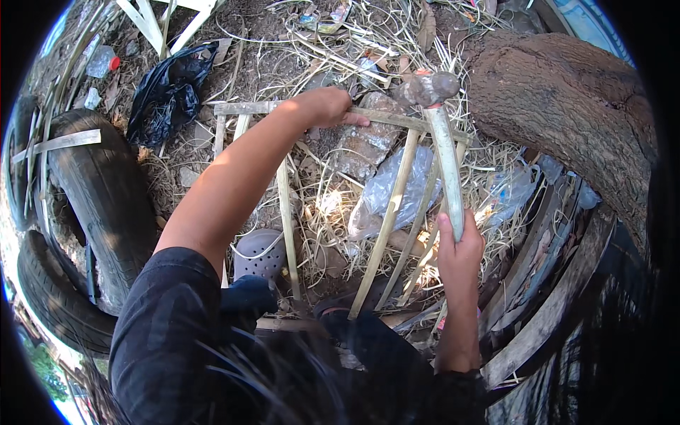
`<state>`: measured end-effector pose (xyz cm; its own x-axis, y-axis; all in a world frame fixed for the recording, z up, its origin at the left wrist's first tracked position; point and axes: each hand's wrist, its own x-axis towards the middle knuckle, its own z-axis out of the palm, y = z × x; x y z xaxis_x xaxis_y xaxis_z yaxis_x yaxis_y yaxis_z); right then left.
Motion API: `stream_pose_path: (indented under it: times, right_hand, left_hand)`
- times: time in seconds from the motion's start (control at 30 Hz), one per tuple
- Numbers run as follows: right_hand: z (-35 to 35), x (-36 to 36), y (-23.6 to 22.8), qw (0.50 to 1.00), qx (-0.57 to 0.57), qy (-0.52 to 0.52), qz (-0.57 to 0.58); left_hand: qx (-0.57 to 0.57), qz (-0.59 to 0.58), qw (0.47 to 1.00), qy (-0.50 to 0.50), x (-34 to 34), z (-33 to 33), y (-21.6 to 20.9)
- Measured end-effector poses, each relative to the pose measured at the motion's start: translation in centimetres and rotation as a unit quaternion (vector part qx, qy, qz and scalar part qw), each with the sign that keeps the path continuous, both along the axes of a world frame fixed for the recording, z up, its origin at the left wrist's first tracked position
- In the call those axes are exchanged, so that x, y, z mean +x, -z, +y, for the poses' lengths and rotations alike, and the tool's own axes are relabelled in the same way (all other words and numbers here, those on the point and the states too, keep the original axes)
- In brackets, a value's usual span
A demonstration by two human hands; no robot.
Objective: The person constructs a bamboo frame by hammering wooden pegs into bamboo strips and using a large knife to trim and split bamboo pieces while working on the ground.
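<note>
My right hand is closed round the lower end of a hammer with a pale, whitish handle. The hammer's rounded, worn head points up and away from me, over the right part of a frame of split bamboo or wood strips. Reaching across, my left hand grips the frame's far crossbar, its fingers partly hidden behind the strip. Several slats run from that crossbar back toward my feet. Below the crossbar, near my left hand, lies a rough stone block.
A thick tree trunk lies at the right, above curved wooden planks. Old tyres stand at the left, near a black plastic bag. Clear plastic and thin shavings litter the ground. My grey clog is beside the slats.
</note>
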<state>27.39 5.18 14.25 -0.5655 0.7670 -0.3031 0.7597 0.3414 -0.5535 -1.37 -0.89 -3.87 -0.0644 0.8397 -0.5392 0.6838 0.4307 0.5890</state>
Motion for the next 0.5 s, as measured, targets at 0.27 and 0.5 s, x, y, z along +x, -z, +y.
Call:
stream_pose_path:
  times: [0.27, 0.5]
  right_hand:
    - [-0.2, 0.0, -0.3, 0.998, -0.022, 0.007, -0.058]
    - [0.1, -1.2, -0.1, 0.992, -0.064, 0.0, -0.106]
  left_hand:
    - [-0.006, -0.011, 1.0, -0.001, 0.0, 0.1, -0.2]
    - [0.012, 0.005, 1.0, 0.013, 0.0, -0.1, 0.2]
